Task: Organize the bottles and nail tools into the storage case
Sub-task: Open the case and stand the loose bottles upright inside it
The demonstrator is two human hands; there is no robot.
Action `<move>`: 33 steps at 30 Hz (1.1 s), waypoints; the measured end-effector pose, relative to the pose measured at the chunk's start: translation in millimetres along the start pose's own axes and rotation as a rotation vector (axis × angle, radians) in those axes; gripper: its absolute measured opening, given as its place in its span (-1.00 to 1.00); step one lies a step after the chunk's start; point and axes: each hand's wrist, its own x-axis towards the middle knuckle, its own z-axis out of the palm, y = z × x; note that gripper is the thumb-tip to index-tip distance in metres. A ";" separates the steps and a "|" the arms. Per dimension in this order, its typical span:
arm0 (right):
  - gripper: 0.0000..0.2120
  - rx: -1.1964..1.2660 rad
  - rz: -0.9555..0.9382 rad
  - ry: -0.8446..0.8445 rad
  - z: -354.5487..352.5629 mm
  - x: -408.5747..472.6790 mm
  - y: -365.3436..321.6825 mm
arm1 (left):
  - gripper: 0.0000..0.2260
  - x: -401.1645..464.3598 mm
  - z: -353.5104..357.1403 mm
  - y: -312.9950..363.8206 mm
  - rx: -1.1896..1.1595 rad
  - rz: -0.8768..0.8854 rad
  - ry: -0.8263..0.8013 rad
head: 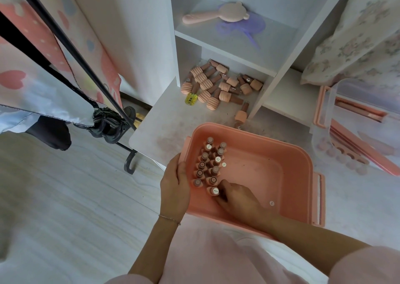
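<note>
Head camera view: a pink storage case (281,171) sits open on a white desk surface (168,119), with two rows of upright nail polish bottles (208,164) packed against its left wall. A person's left hand (173,186) grips the case's left rim, thumb over the edge and fingers curled around the outside. The right hand (236,197) reaches inside the case, fingertips pinching the nearest bottle (213,191) at the front of the rows. Well beyond the case, a loose pile of pink-capped bottles (218,86) lies on its side in the lower cubby of a white shelf unit (281,52), a small yellow bottle (191,98) among them. On the shelf above rest a pink hairbrush (214,14) and a purple brush (244,27). At right stands a clear lid (355,119) with a pink handle. Wood-pattern flooring (65,197) and a black rack (91,78) fill the left.
</note>
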 end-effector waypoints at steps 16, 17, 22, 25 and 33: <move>-0.71 0.024 0.004 0.024 1.6 0.9 0.5 | -0.72 -0.8 -0.5 1.1 0.004 0.002 -0.005; -0.70 0.025 0.008 0.023 1.7 1.0 0.6 | -0.72 -0.8 -0.6 1.2 0.004 0.005 -0.004; -0.69 0.014 0.014 0.020 3.2 2.4 1.3 | -0.72 -1.0 -0.8 1.7 -0.001 0.004 -0.008; -0.69 0.016 0.008 0.030 3.9 2.8 0.9 | -0.72 -0.7 -0.5 1.6 0.006 0.000 -0.010; -0.68 -0.002 -0.007 0.067 5.3 2.7 -0.5 | -0.72 -0.7 -0.9 1.5 0.014 -0.003 -0.005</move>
